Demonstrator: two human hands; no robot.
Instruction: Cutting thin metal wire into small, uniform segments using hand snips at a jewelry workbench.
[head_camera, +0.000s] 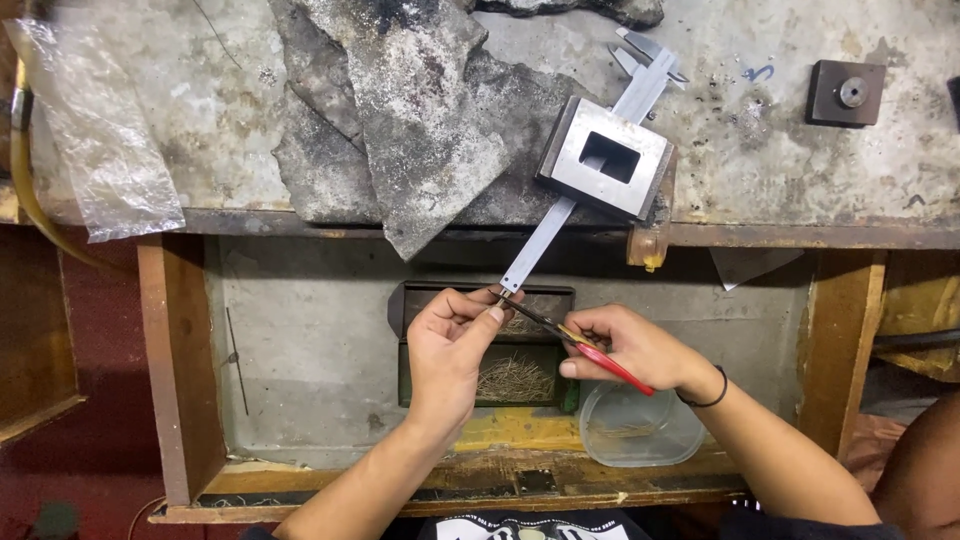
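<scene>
Over drawer, hands (455, 335) on pliers (580, 345)

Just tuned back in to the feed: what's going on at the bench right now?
A person works over an open drawer. The right hand grips red-handled pliers, whose tips meet the left hand fingertips, pinching something too small to make out. Below lie a tray of thin wire pieces and a clear plastic container. A vernier caliper and a steel block rest on the benchtop.
</scene>
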